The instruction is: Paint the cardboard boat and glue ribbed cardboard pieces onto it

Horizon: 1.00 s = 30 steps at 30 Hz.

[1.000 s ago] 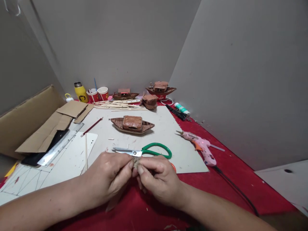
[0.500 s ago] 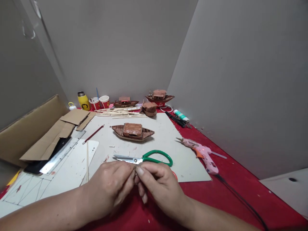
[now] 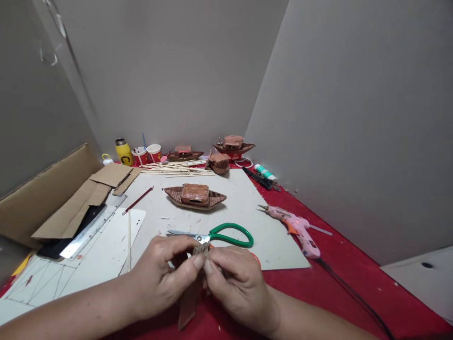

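Note:
Between my two hands, near the front edge of the white board, is a brown cardboard strip whose crumpled upper end is pinched by fingertips. My left hand grips it from the left, thumb and forefinger together. My right hand pinches the same end from the right. Just beyond the hands lie green-handled scissors, blades pointing left. Farther back on the board sits a brown model boat with an arched roof.
A pink glue gun with a cord lies at right. Cardboard pieces and a metal ruler are at left. Thin sticks, paper cups, a yellow bottle and more model boats stand at the back.
Both hands have turned and their fingertips have shifted, so the strip's crumpled end and its hanging lower part now show. The view has moved slightly.

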Tool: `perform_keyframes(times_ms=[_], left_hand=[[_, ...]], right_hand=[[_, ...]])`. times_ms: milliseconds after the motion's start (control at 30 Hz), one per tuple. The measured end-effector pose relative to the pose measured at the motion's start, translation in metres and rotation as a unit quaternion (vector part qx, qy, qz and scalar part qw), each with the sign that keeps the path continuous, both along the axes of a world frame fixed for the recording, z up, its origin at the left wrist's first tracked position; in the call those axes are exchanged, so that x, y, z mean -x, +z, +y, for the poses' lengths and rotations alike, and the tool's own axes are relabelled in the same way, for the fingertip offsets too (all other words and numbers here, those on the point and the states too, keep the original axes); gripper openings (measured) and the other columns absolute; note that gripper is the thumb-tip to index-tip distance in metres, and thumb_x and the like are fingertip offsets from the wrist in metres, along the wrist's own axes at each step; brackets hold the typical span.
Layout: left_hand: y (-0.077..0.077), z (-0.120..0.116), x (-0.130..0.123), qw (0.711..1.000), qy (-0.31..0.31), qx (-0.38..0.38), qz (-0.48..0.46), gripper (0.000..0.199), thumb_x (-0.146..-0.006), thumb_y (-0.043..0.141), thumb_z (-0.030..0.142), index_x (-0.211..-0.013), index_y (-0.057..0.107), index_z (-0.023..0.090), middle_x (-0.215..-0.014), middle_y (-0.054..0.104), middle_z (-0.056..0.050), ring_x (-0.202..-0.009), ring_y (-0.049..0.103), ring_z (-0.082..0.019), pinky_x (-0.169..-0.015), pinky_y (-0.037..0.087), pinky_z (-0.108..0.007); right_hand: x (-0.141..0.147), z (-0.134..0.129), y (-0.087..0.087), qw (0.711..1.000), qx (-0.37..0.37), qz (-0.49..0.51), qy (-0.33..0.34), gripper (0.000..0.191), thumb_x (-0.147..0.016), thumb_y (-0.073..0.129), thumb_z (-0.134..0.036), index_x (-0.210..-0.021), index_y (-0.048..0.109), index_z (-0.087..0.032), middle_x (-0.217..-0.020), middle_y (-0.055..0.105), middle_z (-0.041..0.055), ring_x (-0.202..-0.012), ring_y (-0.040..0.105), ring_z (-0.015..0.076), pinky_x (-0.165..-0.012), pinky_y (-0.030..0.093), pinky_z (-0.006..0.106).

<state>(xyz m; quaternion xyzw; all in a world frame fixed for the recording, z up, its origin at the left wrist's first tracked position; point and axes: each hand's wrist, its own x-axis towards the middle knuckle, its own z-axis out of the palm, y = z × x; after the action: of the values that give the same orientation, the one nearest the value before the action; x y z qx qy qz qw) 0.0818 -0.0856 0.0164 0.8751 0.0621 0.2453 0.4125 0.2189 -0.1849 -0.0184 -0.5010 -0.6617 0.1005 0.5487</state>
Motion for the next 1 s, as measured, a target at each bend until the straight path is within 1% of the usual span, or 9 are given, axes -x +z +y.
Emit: perform_keyframes(times_ms=[233, 400, 467, 567, 667, 733, 800, 867, 1000], left_hand=[[-0.005, 0.002, -0.001, 0.998, 0.047, -0.04, -0.004, 0.031, -0.095, 0.042, 0.018, -0.064, 0.04, 0.018, -0.058, 0.039, 0.006, -0.052, 0.036, -0.007, -0.053, 0.031, -0.02], [-0.004, 0.007, -0.003, 0.996, 0.085, 0.021, 0.007, 0.034, -0.096, 0.039, 0.023, -0.062, 0.037, 0.019, -0.056, 0.036, 0.006, -0.051, 0.035, -0.007, -0.049, 0.031, -0.019], [-0.005, 0.01, -0.003, 0.995, 0.102, 0.005, -0.001, 0.034, -0.096, 0.039, 0.023, -0.063, 0.04, 0.019, -0.056, 0.037, 0.006, -0.05, 0.036, -0.007, -0.049, 0.032, -0.019], [-0.008, 0.013, -0.001, 0.989, 0.113, -0.087, -0.043, 0.03, -0.095, 0.043, 0.018, -0.065, 0.043, 0.018, -0.058, 0.04, 0.006, -0.051, 0.038, -0.007, -0.051, 0.033, -0.019], [-0.014, 0.014, 0.0, 0.977, 0.087, -0.172, -0.095, 0.02, -0.093, 0.044, 0.011, -0.075, 0.051, 0.016, -0.062, 0.049, 0.004, -0.055, 0.045, -0.008, -0.055, 0.036, -0.019], [-0.017, 0.013, 0.0, 0.976, 0.052, -0.178, -0.113, 0.015, -0.093, 0.043, 0.008, -0.088, 0.056, 0.014, -0.066, 0.055, 0.001, -0.058, 0.05, -0.008, -0.058, 0.04, -0.019], [-0.019, 0.012, 0.0, 0.984, 0.023, -0.142, -0.107, 0.014, -0.093, 0.044, 0.009, -0.096, 0.057, 0.013, -0.068, 0.059, 0.0, -0.059, 0.053, -0.009, -0.06, 0.042, -0.019], [-0.019, 0.01, -0.001, 0.995, 0.003, -0.065, -0.073, 0.013, -0.095, 0.045, 0.014, -0.092, 0.058, 0.014, -0.068, 0.062, -0.001, -0.06, 0.055, -0.009, -0.061, 0.043, -0.019], [-0.017, 0.005, -0.006, 0.993, -0.038, 0.109, 0.02, 0.04, -0.101, 0.031, 0.026, -0.072, 0.057, 0.017, -0.062, 0.066, -0.001, -0.056, 0.058, -0.009, -0.058, 0.044, -0.018]], right_hand=[[-0.002, 0.002, -0.006, 0.993, -0.101, -0.065, -0.015, 0.028, -0.086, 0.045, -0.008, -0.062, 0.042, -0.022, -0.051, 0.038, -0.0056, -0.046, 0.036, 0.0091, -0.048, 0.029, 0.025], [-0.001, 0.0, -0.007, 0.986, -0.133, -0.099, -0.023, 0.029, -0.084, 0.047, -0.005, -0.06, 0.04, -0.022, -0.049, 0.037, -0.0061, -0.044, 0.035, 0.0095, -0.049, 0.027, 0.027], [0.0, 0.0, -0.006, 0.994, -0.087, -0.07, -0.013, 0.03, -0.087, 0.046, -0.009, -0.059, 0.044, -0.021, -0.048, 0.04, -0.0054, -0.043, 0.038, 0.0089, -0.048, 0.029, 0.026], [0.001, 0.001, -0.005, 0.995, 0.065, 0.068, 0.034, 0.035, -0.092, 0.047, -0.026, -0.058, 0.049, -0.019, -0.048, 0.049, -0.0027, -0.044, 0.046, 0.009, -0.046, 0.035, 0.022], [0.001, 0.003, -0.003, 0.942, 0.206, 0.245, 0.101, 0.044, -0.089, 0.05, -0.053, -0.064, 0.054, -0.017, -0.053, 0.056, -0.0001, -0.042, 0.051, 0.0097, -0.042, 0.039, 0.021], [0.001, 0.005, -0.001, 0.913, 0.247, 0.302, 0.117, 0.049, -0.086, 0.051, -0.061, -0.067, 0.055, -0.016, -0.056, 0.059, 0.001, -0.04, 0.051, 0.0091, -0.04, 0.039, 0.02], [0.001, 0.005, 0.0, 0.912, 0.248, 0.308, 0.105, 0.048, -0.087, 0.051, -0.059, -0.067, 0.056, -0.015, -0.058, 0.06, 0.0016, -0.04, 0.052, 0.0087, -0.041, 0.04, 0.02], [0.002, 0.006, 0.0, 0.921, 0.235, 0.297, 0.089, 0.046, -0.09, 0.051, -0.054, -0.066, 0.056, -0.015, -0.057, 0.06, 0.0014, -0.041, 0.052, 0.0086, -0.042, 0.041, 0.02], [0.001, 0.006, -0.006, 0.94, 0.198, 0.269, 0.077, 0.043, -0.093, 0.048, -0.046, -0.064, 0.055, -0.015, -0.054, 0.059, 0.002, -0.041, 0.054, 0.0101, -0.044, 0.042, 0.022]])
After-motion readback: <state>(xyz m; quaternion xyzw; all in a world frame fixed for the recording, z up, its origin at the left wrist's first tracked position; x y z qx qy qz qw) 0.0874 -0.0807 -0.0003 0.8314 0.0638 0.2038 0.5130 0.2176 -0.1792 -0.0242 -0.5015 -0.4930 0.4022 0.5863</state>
